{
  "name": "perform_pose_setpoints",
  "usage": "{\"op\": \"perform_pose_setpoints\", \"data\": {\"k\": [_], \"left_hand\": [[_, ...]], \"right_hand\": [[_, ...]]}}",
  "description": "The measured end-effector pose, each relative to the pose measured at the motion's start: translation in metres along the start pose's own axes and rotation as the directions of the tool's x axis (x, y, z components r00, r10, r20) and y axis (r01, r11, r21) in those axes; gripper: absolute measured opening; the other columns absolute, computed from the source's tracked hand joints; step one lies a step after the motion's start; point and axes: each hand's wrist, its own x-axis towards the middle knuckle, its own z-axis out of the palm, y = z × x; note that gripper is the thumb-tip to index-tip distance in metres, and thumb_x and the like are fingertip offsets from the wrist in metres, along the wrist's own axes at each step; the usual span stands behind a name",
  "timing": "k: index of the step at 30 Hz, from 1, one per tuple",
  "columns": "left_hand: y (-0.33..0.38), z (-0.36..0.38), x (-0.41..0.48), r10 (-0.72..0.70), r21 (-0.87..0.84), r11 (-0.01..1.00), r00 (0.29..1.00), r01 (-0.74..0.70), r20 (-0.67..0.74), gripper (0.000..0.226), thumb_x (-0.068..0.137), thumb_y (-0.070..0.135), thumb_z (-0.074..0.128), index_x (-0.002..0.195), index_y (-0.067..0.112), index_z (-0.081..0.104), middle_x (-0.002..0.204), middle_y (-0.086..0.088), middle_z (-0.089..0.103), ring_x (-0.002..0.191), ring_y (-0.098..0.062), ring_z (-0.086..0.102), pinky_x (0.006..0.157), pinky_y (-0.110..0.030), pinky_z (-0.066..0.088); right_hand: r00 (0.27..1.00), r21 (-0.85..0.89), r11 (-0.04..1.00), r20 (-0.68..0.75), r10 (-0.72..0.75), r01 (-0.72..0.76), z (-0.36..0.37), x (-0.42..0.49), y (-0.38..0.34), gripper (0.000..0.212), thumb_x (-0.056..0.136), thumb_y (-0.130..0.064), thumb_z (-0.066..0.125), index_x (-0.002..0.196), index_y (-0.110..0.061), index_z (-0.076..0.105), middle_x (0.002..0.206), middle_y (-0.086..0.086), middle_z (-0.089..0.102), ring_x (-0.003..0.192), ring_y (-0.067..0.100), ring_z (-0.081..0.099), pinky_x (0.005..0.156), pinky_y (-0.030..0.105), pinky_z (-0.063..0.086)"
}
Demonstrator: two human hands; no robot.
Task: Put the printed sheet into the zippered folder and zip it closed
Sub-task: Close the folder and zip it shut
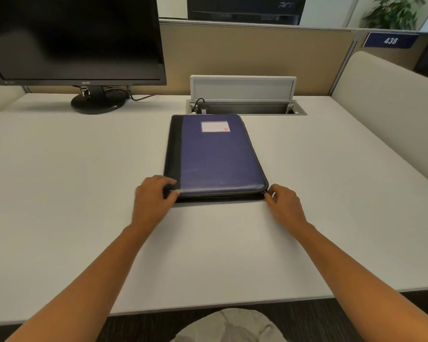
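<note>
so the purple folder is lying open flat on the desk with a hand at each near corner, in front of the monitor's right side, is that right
Not quite: the folder is closed, not open. The head view shows its purple cover facing up with the label on top. The rest holds: it lies flat on the desk, the left hand at its near left corner, the right hand at its near right corner, right of the monitor.

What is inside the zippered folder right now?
Cannot tell: the zippered folder lies closed on the desk, its cover hiding the contents. No printed sheet shows anywhere.
</note>
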Motion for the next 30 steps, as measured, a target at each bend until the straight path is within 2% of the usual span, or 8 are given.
{"op": "perform_pose_setpoints", "data": {"k": [5,8,11,13,18,25,28,30], "left_hand": [[0.055,0.036,0.009,0.315,0.023,0.941,0.901,-0.337,0.299,0.039,0.086,0.028,0.06,0.122,0.013,0.055,0.129,-0.004,0.055,0.124,-0.019,0.045,0.103,-0.029,0.034],[0.078,0.059,0.016,0.343,0.104,0.9,0.834,-0.423,0.432,0.055,0.09,0.034,0.053,0.137,0.014,0.037,0.148,-0.006,0.034,0.14,-0.02,0.024,0.114,-0.032,0.019],[0.086,0.076,0.021,0.288,0.217,0.859,0.789,-0.463,0.542,0.062,0.093,0.039,0.045,0.143,0.012,0.022,0.154,-0.01,0.019,0.143,-0.024,0.012,0.116,-0.037,0.012],[0.087,0.083,0.023,0.244,0.267,0.848,0.783,-0.459,0.572,0.063,0.094,0.041,0.041,0.144,0.012,0.017,0.155,-0.01,0.016,0.143,-0.026,0.01,0.115,-0.044,0.012],[0.09,0.095,0.026,0.218,0.331,0.811,0.774,-0.483,0.594,0.061,0.096,0.043,0.031,0.146,0.013,0.012,0.155,-0.01,0.014,0.143,-0.029,0.009,0.113,-0.051,0.013],[0.077,0.096,0.027,0.236,0.358,0.756,0.737,-0.549,0.633,0.06,0.098,0.041,0.021,0.146,0.01,0.004,0.156,-0.013,0.009,0.143,-0.033,0.006,0.114,-0.051,0.011],[0.073,0.096,0.027,0.256,0.362,0.743,0.738,-0.564,0.624,0.058,0.098,0.04,0.019,0.146,0.01,0.005,0.155,-0.013,0.01,0.143,-0.033,0.008,0.113,-0.051,0.013],[0.069,0.095,0.028,0.272,0.369,0.724,0.733,-0.583,0.623,0.058,0.099,0.039,0.019,0.146,0.009,0.005,0.155,-0.013,0.011,0.142,-0.034,0.01,0.113,-0.051,0.015]], "right_hand": [[0.994,-0.204,0.978,0.111,-0.016,0.039,0.004,-0.001,-0.006,0.023,0.094,-0.023,0.037,0.074,-0.013,0.042,0.075,0.004,0.051,0.066,0.024,0.045,0.06,0.029,0.03],[0.99,-0.223,0.975,0.138,0.026,0.005,0.004,0.0,-0.011,0.023,0.092,-0.022,0.036,0.074,-0.01,0.043,0.077,0.009,0.056,0.067,0.025,0.045,0.061,0.029,0.031],[0.986,-0.181,0.983,0.159,0.045,-0.016,0.003,-0.001,-0.014,0.026,0.09,-0.021,0.04,0.065,-0.013,0.04,0.074,0.007,0.052,0.066,0.026,0.045,0.06,0.029,0.031],[0.984,-0.144,0.989,0.177,0.012,0.014,0.003,-0.005,-0.016,0.03,0.09,-0.02,0.042,0.06,-0.017,0.036,0.071,0.006,0.051,0.064,0.026,0.045,0.058,0.028,0.03],[0.97,-0.059,0.987,0.203,-0.135,0.149,0.006,-0.015,-0.023,0.018,0.088,-0.017,0.045,0.07,-0.017,0.044,0.074,0.013,0.062,0.061,0.022,0.044,0.047,0.024,0.025],[0.983,-0.079,0.988,0.135,-0.122,0.133,0.016,-0.015,-0.025,0.02,0.091,-0.025,0.049,0.08,-0.011,0.058,0.081,0.012,0.067,0.065,0.019,0.046,0.056,0.025,0.029],[0.98,-0.064,0.989,0.163,-0.118,0.13,0.014,-0.011,-0.025,0.023,0.092,-0.025,0.047,0.082,-0.009,0.06,0.086,0.014,0.068,0.068,0.023,0.051,0.052,0.026,0.028],[0.97,-0.052,0.988,0.202,-0.134,0.148,0.013,-0.008,-0.024,0.022,0.093,-0.024,0.046,0.086,-0.009,0.062,0.091,0.013,0.069,0.076,0.028,0.057,0.059,0.026,0.033]]}}
